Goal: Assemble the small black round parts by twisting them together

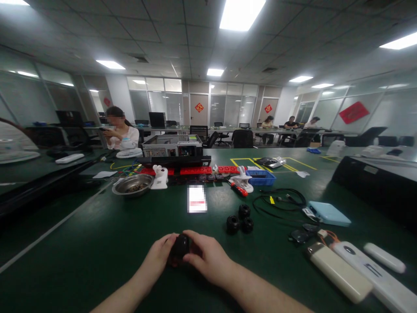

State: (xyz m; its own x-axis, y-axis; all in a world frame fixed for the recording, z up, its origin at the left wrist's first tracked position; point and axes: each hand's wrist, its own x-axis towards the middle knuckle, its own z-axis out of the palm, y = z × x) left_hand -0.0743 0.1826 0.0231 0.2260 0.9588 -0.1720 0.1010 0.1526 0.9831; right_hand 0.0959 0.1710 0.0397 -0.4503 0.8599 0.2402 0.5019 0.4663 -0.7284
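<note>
Between my two hands, just above the green table, is a rounded black toy wheel [181,247]. My left hand [160,253] grips it from the left, the thumb and fingers closed against its side. On the other side my right hand [208,256] curls its fingers and thumb round it. The fingers cover part of the wheel. Three similar black toy wheels [233,224] sit in a close group ahead and to the right of my hands.
Ahead stand a metal bowl [133,186] with small parts, a white clip [160,177], a red-handled screwdriver [239,190], a blue tray [260,177] and an open computer case [172,145]. Cables [280,202], glasses [301,234] and a cream power bank [340,271] lie right. A person [119,132] sits beyond.
</note>
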